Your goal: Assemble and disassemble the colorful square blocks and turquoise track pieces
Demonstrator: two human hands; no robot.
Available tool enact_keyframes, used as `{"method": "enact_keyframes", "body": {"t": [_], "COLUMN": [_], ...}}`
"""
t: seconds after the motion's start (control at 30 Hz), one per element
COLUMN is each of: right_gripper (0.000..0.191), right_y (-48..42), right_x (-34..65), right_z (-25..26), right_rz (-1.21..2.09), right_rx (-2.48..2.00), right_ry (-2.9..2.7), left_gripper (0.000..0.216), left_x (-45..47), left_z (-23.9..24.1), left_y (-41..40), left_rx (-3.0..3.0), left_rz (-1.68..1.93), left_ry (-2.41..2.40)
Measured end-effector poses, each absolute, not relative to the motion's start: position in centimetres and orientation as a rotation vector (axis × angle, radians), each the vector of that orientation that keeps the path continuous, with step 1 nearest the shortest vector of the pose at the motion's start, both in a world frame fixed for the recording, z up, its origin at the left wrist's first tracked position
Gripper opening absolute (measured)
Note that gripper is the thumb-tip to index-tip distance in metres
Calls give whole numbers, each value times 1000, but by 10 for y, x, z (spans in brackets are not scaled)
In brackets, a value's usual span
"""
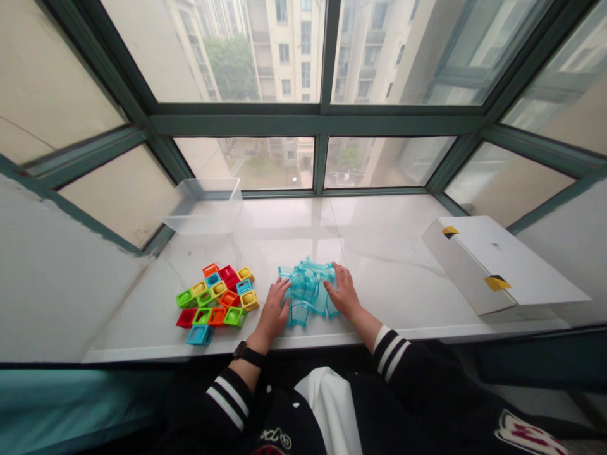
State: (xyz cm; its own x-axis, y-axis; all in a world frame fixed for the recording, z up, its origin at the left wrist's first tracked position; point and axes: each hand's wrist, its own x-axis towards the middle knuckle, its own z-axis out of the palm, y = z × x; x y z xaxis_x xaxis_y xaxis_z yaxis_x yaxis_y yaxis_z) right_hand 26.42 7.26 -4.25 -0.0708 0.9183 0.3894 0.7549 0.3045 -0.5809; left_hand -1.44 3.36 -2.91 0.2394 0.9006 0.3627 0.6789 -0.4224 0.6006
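Clear blue plastic track pieces (306, 287) lie gathered in a pile on the white sill, between my two hands. My left hand (275, 308) rests against the left side of the pile, fingers stretched out along it. On the other side, my right hand (344, 292) touches the pile's right edge with its thumb and fingers apart. Neither hand lifts a piece. To the left of my left hand sits a cluster of coloured plastic blocks (218, 289) in red, orange, yellow, green and blue, several with round hollows.
A clear plastic bin (206, 218) stands at the back left by the window. At the right is a white box (507, 265) with yellow and black tape tabs. The white sill (379, 253) ends at a front edge just before my body.
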Motion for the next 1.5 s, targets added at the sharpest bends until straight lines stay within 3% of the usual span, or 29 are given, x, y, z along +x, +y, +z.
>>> {"method": "enact_keyframes", "body": {"t": [0.1, 0.3, 0.63, 0.8, 1.03, 1.5], "right_gripper": [69, 61, 50, 51, 54, 56], "right_y": [88, 96, 98, 95, 85, 80], "right_x": [258, 249, 248, 248, 249, 239], "right_z": [-33, -24, -25, -19, -18, -27], "right_rz": [245, 251, 323, 279, 225, 212], "right_rx": [-1532, -1604, -1627, -1617, -1620, -1611], "right_ry": [-1885, -2037, -2021, -2040, -2091, -2174], "left_gripper": [47, 63, 48, 43, 54, 47], "left_x": [-12, 1, -11, -4, 1, -10], "left_z": [-31, -37, -28, -31, -38, -39], "left_y": [28, 16, 40, 26, 26, 32], "left_rx": [2170, 2203, 2247, 2129, 2139, 2079], "left_rz": [984, 919, 915, 1052, 983, 1014], "left_ry": [1639, 1778, 1646, 1801, 1689, 1593]}}
